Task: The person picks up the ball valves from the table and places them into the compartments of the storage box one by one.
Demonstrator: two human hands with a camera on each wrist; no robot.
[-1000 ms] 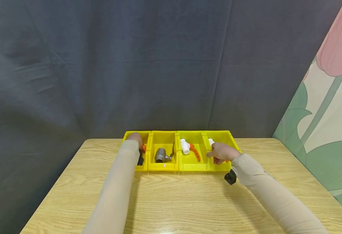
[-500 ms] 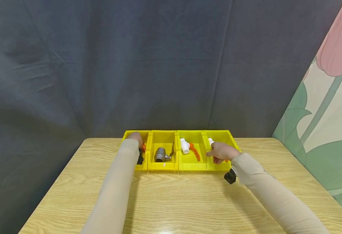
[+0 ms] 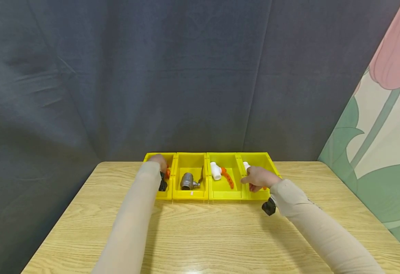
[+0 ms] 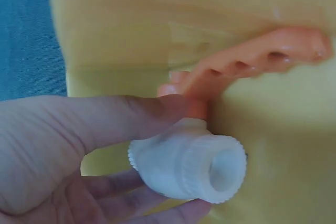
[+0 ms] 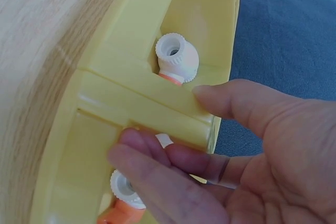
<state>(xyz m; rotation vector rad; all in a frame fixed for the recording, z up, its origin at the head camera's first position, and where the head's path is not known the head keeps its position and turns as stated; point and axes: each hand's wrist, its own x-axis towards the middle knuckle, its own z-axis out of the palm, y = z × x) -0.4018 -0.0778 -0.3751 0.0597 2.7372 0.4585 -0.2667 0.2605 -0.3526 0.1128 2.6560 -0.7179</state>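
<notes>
In the leftmost bin, my left hand (image 4: pixel 47 145) holds a white plastic ball valve (image 4: pixel 205 166) with a long orange lever. The thumb lies across its neck and the fingers pass beneath the body. My right hand (image 3: pixel 261 177) is at the rightmost bin, fingers loosely bent beside the divider (image 5: pixel 142 100) and thumb at its rim. Partly hidden behind those fingers is another white ball valve (image 5: pixel 126 187) with an orange lever. A similar valve (image 3: pixel 215 171) lies in the third bin. The second bin holds a grey metal ball valve (image 3: pixel 187 181).
The yellow bins (image 3: pixel 191 195) stand joined in a row at the back of a wooden table (image 3: pixel 200 236). A dark curtain (image 3: pixel 186 76) hangs right behind them. On the right is a wall with a flower pattern (image 3: pixel 374 144).
In the head view, the left hand and sleeve have shifted very slightly left in the leftmost bin. The right hand stays in place, and the valves in the middle bins have not moved.
</notes>
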